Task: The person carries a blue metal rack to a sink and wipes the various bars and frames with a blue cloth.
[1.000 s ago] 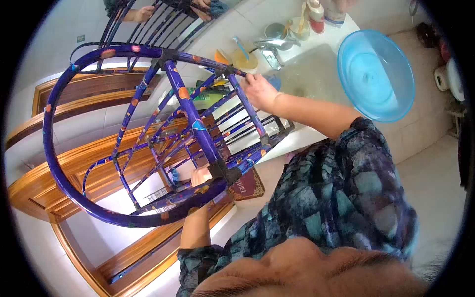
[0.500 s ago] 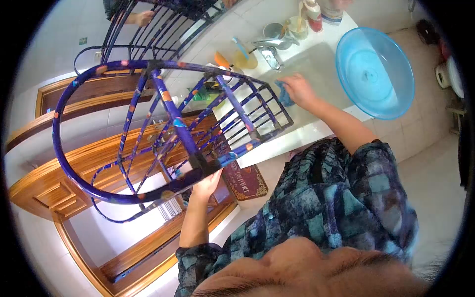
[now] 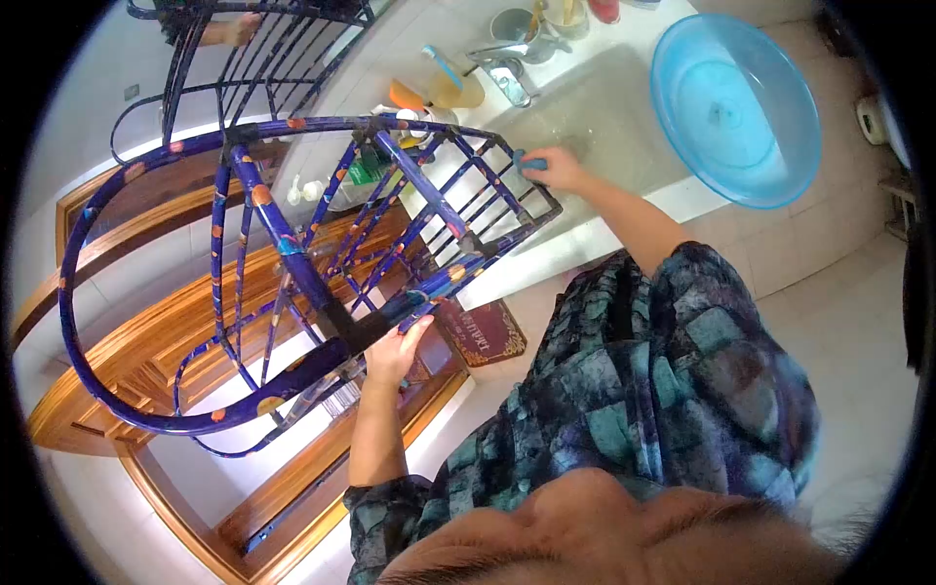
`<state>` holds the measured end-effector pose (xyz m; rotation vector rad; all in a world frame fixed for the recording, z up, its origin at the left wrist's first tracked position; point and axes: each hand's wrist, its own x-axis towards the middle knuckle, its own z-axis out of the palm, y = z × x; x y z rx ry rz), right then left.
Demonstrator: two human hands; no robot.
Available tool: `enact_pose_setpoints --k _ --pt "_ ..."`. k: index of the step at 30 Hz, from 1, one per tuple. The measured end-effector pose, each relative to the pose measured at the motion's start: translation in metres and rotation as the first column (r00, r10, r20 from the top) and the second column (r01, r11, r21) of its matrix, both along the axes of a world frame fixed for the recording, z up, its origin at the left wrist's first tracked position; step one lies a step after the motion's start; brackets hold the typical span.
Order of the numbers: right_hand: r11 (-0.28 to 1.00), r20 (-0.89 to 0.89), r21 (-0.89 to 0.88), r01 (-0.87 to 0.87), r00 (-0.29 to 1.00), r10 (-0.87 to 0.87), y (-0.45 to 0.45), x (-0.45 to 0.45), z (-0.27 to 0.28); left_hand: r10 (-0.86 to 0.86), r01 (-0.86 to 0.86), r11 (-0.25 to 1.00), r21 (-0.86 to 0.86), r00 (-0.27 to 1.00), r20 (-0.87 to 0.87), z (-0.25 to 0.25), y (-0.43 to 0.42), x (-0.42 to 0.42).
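While the left hand [image 3: 392,355] clasps the purple rack [image 3: 284,234], fingers partly hidden, the right hand [image 3: 558,170] pinches a blue cloth [image 3: 530,163] by the rack's end, above the sink [image 3: 606,119].

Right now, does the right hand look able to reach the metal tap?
Probably yes. The right hand appears over the sink, near the tap, and I see nothing blocking the space between them. However, it holds a blue cloth, which may make gripping awkward.
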<state>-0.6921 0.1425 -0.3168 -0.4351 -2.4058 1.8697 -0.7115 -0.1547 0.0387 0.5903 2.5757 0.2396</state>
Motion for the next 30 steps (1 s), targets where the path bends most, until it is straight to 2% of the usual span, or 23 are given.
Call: enact_pose_setpoints --k 3,5,6,9,10,13,14,17,20,23,24,25,27,28,29,30 --pt "0.97 0.129 -0.239 -0.046 0.989 0.078 0.013 0.014 -0.005 0.012 -0.012 1.0 0.0 1.0 -0.013 -0.003 -0.003 0.001" --pt "0.902 0.174 -0.428 -0.051 0.975 0.137 0.019 0.034 0.02 0.047 -0.046 0.998 -0.047 0.999 0.018 -0.001 0.0 0.001" --pt "0.858 0.252 -0.514 0.008 0.957 0.142 0.022 0.04 0.043 0.037 -0.032 0.995 -0.093 0.998 0.054 0.003 0.004 0.001" --pt "0.918 -0.105 -0.292 -0.27 0.963 0.25 0.022 0.051 0.054 0.021 -0.011 0.99 -0.141 0.997 0.072 0.009 0.01 0.004" --pt "0.888 -0.068 -0.263 -0.378 0.925 0.373 0.023 0.05 0.057 0.141 -0.105 0.975 -0.193 0.973 0.184 0.011 0.012 0.003" --pt "0.973 0.077 -0.127 -0.194 0.976 0.205 0.003 0.048 0.049 0.189 -0.156 0.971 -0.181 0.965 0.181 0.014 0.015 0.004" --pt "0.913 0.122 -0.363 -0.185 0.962 0.243 0.008 0.042 0.039 0.125 -0.115 0.99 -0.083 0.983 0.132 0.011 0.013 0.004" --pt "0.797 0.186 -0.59 -0.128 0.939 0.288 0.01 0.043 0.042 -0.041 0.05 0.98 0.19 0.998 -0.051 -0.006 0.002 0.004" --pt "0.878 0.18 -0.383 -0.289 0.908 0.377 0.007 0.04 0.035 -0.021 0.023 0.98 0.199 1.0 -0.014 0.003 0.013 0.007" --pt "0.929 0.084 -0.126 -0.349 0.929 0.361 -0.005 0.042 0.02 -0.294 0.344 0.913 0.22 0.928 -0.229 0.004 0.019 0.005" --pt "0.936 0.056 -0.062 -0.347 0.935 0.35 -0.007 0.043 0.021 -0.171 0.181 0.98 0.082 0.978 -0.116 0.006 0.018 0.005" --pt "0.94 0.026 0.004 -0.34 0.94 0.34 -0.006 0.044 0.021 -0.2 0.216 0.969 0.12 0.97 -0.136 0.006 0.017 0.005" --pt "0.946 0.103 0.083 -0.314 0.947 0.305 -0.005 0.047 0.026 -0.258 0.289 0.938 0.193 0.951 -0.171 0.001 0.014 0.005" --pt "0.946 0.142 0.123 -0.3 0.949 0.283 -0.004 0.047 0.034 -0.205 0.239 0.944 0.227 0.965 -0.163 -0.002 0.015 0.006" --pt "0.974 0.158 0.089 -0.209 0.968 0.194 -0.006 0.047 0.034 -0.151 0.188 0.946 0.263 0.976 -0.155 -0.005 0.017 0.007" --pt "0.992 0.174 0.055 -0.117 0.979 0.106 -0.009 0.045 0.032 -0.129 0.159 0.961 0.226 0.981 -0.144 -0.002 0.021 0.009"
